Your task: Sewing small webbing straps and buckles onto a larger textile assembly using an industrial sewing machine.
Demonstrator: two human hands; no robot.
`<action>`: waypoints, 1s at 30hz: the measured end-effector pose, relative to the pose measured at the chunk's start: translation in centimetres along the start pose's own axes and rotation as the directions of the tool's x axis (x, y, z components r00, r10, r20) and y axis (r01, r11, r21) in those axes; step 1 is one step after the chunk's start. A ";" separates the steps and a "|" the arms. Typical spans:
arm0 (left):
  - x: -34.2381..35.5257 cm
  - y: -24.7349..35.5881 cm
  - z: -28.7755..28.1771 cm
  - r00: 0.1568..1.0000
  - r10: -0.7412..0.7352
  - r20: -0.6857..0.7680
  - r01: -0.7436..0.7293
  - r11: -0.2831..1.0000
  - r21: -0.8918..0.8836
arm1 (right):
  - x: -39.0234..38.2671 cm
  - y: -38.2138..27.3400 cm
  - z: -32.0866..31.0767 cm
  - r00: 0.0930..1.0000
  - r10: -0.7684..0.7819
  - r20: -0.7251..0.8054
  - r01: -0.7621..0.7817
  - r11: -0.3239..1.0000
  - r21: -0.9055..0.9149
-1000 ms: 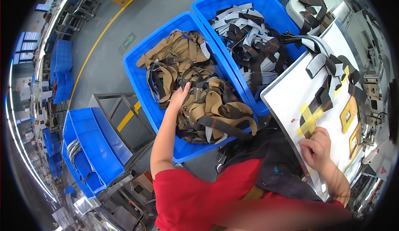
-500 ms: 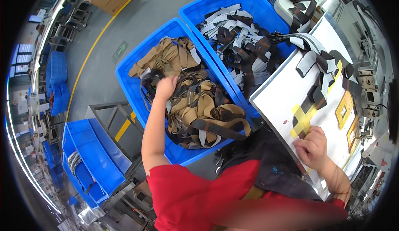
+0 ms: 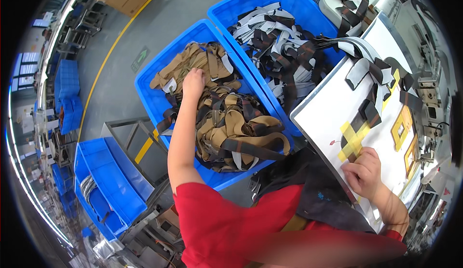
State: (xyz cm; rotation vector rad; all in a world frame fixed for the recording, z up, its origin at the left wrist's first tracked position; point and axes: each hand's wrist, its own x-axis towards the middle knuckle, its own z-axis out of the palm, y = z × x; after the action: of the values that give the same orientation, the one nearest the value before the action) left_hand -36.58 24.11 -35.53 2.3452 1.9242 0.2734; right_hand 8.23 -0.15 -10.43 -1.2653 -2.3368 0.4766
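My left hand (image 3: 194, 82) reaches into the nearer blue bin, its fingers bent down and pressed together over the tan webbing straps (image 3: 185, 58). What lies under the fingertips is hidden. Below the wrist is a tangle of tan and dark striped straps (image 3: 236, 118). A dark strap (image 3: 167, 119) hangs over the bin's left rim. At the near edge of the white tabletop, my right hand (image 3: 364, 172) is curled, thumb against the fingers. It sits beside crossed yellow strips (image 3: 353, 141); anything inside its fingers is hidden.
Beside the nearer bin (image 3: 170, 45) stands a second blue bin (image 3: 219, 8) heaped with black and white straps (image 3: 284, 51). The white tabletop (image 3: 328, 106) carries dark strap pieces (image 3: 371, 109) and yellow frames (image 3: 400, 128). Another blue bin (image 3: 115, 171) stands at the left.
My left hand has moved away from me, up onto the tan straps. The dark strap bunch that was by it now lies over the bin's left rim. The right hand has stayed put.
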 end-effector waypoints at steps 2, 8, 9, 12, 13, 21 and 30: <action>1.6 0.0 1.6 0.992 -0.028 0.124 0.038 0.997 -0.073 | 0.0 0.1 0.0 1.000 0.003 0.000 -0.003 1.000 0.001; 3.5 -2.5 3.0 0.895 -0.176 0.410 0.231 0.969 -0.087 | 0.0 0.2 0.0 1.000 0.000 -0.006 0.000 1.000 0.016; 3.6 -2.7 3.1 0.894 -0.175 0.412 0.230 0.969 -0.087 | -0.1 0.2 0.0 1.000 0.002 -0.005 -0.002 1.000 0.016; 3.5 -2.8 3.0 0.892 -0.180 0.414 0.244 0.964 -0.108 | -0.1 0.3 -0.1 1.000 0.006 -0.001 -0.006 1.000 0.018; 3.3 -1.8 2.9 0.923 -0.158 0.351 0.191 0.980 -0.062 | -0.1 0.3 -0.1 1.000 0.012 0.002 -0.012 1.000 0.016; 1.2 0.3 2.9 0.977 -0.209 -0.031 0.209 0.978 -0.010 | 0.0 0.3 -0.1 1.000 0.010 0.005 -0.010 1.000 0.019; -0.2 -1.9 2.6 0.934 -0.232 -0.274 0.165 0.955 -0.246 | 0.1 0.2 0.0 1.000 0.003 -0.003 -0.003 1.000 0.006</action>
State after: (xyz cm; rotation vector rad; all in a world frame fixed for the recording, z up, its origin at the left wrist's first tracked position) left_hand -37.94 24.43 -38.40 2.0424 2.1140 0.8206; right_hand 8.34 0.01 -10.54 -1.2662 -2.3291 0.4822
